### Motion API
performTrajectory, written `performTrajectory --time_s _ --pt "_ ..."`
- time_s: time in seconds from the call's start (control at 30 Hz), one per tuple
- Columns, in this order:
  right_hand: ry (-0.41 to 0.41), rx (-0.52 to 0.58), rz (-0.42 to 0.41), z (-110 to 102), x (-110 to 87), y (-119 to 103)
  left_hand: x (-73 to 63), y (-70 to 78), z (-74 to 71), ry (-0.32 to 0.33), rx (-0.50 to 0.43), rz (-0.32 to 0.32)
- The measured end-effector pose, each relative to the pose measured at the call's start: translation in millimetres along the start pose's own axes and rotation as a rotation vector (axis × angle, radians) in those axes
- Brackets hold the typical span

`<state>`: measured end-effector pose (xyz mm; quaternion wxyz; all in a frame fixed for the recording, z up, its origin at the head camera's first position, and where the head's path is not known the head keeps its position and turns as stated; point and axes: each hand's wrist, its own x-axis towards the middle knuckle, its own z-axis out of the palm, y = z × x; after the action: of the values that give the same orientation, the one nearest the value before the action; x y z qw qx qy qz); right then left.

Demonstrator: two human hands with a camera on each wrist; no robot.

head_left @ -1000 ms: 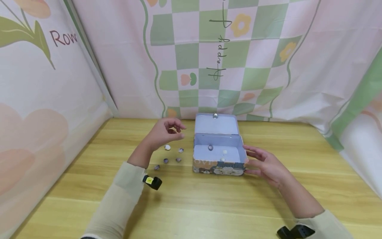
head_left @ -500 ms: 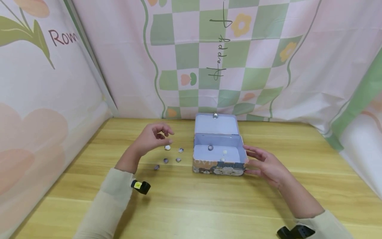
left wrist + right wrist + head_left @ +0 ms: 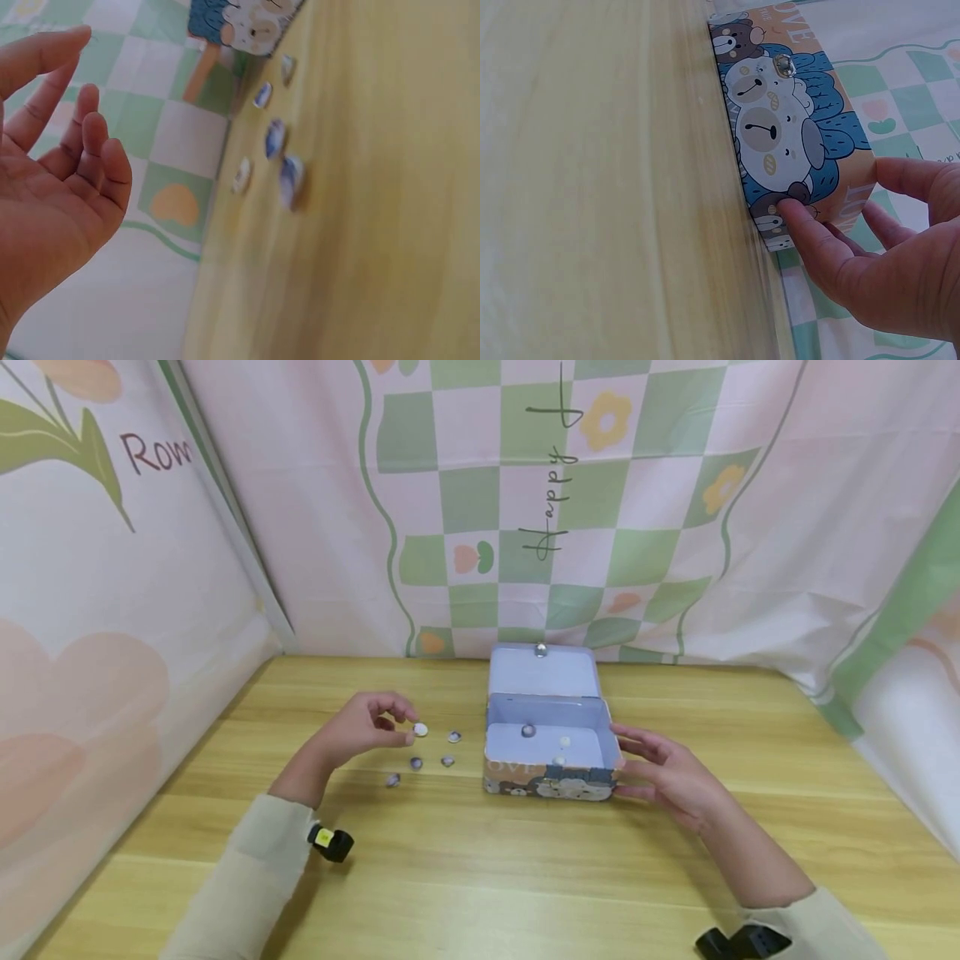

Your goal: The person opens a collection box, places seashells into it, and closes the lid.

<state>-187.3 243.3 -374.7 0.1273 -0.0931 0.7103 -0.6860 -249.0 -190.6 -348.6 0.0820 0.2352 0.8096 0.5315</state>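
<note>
White shell [image 3: 421, 729] near curved left hand [image 3: 363, 725]

- Wears a long, pale beige left sleeve [image 3: 232, 881], loosely creased, leaving some forearm uncovered.
- Matches it with a right sleeve [image 3: 821, 927] in similar beige.
- Carries a small black left camera [image 3: 339, 847] beside the cuff, marked with a bright yellow label [image 3: 324, 837].
- Bears a black right camera [image 3: 761, 941], blocky, with a rounded end.
- Leaves left hand [image 3: 367, 727] and right hand [image 3: 675, 777] bare.

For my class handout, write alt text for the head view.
A left hand hovers beside five small shells on a wooden table, while the right hand touches the right side of an open, patterned box. Small pieces lie inside.
</note>
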Motion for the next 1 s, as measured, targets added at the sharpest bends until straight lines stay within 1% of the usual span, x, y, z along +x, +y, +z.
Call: performTrajectory --time_s 0.13,0.27,0.33,0.47,0.7,0.87,1.0 --pt "0.002 -0.001 0.004 0.7 0.1 -0.2 -4.3 -11.5 -3.4 -0.043 0.039 -0.025" --pt "0.003 0.000 0.008 1.1 0.3 0.2 -9.1 -22.0 -7.0 -0.091 0.101 -0.047" --pt "0.002 -0.001 0.009 1.2 0.2 0.0 -11.4 -26.3 -8.9 -0.113 0.122 -0.070" --pt "0.006 -0.007 0.013 0.7 0.0 -1.0 -15.1 -30.7 -11.9 -0.169 0.129 -0.111" --pt "0.008 -0.010 0.022 0.4 -0.3 -1.3 -18.5 -35.7 -12.8 -0.263 0.199 -0.178" --pt "0.008 -0.007 0.019 1.0 -0.5 -1.2 -17.4 -38.7 -11.2 -0.295 0.223 -0.236" --pt "0.010 -0.009 0.023 1.9 -0.1 -2.6 -15.7 -41.3 -11.5 -0.295 0.246 -0.255"
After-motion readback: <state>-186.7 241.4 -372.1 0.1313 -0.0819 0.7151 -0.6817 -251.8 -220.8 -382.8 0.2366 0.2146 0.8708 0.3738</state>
